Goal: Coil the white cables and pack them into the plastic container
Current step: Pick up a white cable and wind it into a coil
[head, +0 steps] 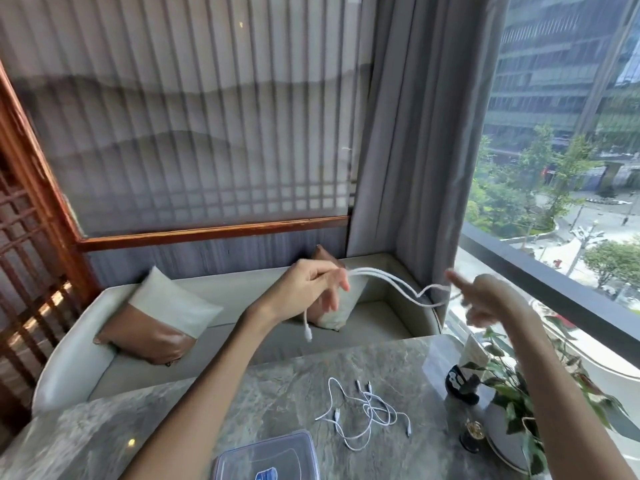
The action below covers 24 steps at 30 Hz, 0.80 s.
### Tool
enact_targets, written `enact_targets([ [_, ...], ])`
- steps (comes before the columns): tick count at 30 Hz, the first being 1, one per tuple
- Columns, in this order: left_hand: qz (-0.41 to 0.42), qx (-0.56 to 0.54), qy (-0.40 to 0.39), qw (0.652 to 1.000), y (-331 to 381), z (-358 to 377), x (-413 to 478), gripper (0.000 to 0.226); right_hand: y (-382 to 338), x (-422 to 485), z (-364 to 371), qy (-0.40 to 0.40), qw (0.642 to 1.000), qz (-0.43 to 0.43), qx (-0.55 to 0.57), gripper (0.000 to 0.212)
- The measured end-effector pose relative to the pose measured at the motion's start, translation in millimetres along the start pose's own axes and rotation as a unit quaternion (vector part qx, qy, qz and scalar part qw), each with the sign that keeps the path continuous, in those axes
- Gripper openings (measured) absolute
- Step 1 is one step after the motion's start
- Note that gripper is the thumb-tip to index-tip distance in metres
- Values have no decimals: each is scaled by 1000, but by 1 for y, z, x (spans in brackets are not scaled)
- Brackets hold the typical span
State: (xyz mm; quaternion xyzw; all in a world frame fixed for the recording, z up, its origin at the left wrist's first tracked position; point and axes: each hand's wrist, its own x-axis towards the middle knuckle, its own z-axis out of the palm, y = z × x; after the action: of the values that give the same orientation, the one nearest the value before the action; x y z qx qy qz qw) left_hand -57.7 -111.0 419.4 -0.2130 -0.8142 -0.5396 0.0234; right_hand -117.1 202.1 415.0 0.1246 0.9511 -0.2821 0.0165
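My left hand (pixel 317 284) is raised above the table and grips loops of a white cable (pixel 391 284). One plug end (pixel 308 336) dangles below that hand. The strands run right to my right hand (pixel 485 297), which is blurred, with its index finger out; the cable seems to pass by its fingers. Other white cables (pixel 367 412) lie loose and tangled on the grey marble table (pixel 284 386). The clear plastic container (pixel 266 457) with a blue label sits at the bottom edge, partly behind my left forearm.
A potted plant (pixel 512 393) and a dark small object (pixel 459 381) stand at the table's right side. Behind the table is a pale sofa (pixel 221 299) with cushions. A curtain and a large window are on the right.
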Motion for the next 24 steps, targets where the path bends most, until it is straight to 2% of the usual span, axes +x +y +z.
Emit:
enact_targets([
  [1,15,13,6,1000,8,1,5,34,-2,-7,5,24,997,-14,-72,64],
  [2,30,33,11,999,15,4,10,35,-6,-12,10,65,993,-68,-77,61],
  [3,44,61,17,997,21,8,15,34,-13,-19,12,89,984,-154,-20,55],
  [4,55,91,22,994,27,13,19,34,-23,-28,12,75,966,-239,69,50],
  [6,73,143,28,987,37,22,27,34,-47,-46,9,-59,908,-355,215,44],
  [7,80,156,29,984,41,26,30,35,-54,-51,9,-96,889,-389,222,33],
  [8,84,160,32,983,44,28,32,35,-59,-53,9,-91,883,-414,201,19],
  [9,85,160,33,983,45,28,34,33,-62,-53,9,-61,885,-425,179,14],
  [11,71,170,10,983,46,26,35,26,-61,-50,6,-9,894,-420,158,19],
  [14,53,212,-59,974,47,19,32,18,-56,-45,-2,-3,893,-427,139,17],
  [16,54,248,-77,964,51,14,32,19,-56,-44,-6,-16,889,-440,127,17],
  [18,60,273,-70,958,55,10,34,22,-55,-43,-12,-28,882,-452,131,18],
  [20,50,252,-48,965,59,10,36,32,-55,-43,-18,-42,875,-456,154,19],
  [22,46,221,6,974,60,12,39,41,-54,-42,-23,-41,871,-458,174,21],
  [24,53,241,52,968,61,13,42,39,-53,-40,-26,-34,875,-446,182,22],
])
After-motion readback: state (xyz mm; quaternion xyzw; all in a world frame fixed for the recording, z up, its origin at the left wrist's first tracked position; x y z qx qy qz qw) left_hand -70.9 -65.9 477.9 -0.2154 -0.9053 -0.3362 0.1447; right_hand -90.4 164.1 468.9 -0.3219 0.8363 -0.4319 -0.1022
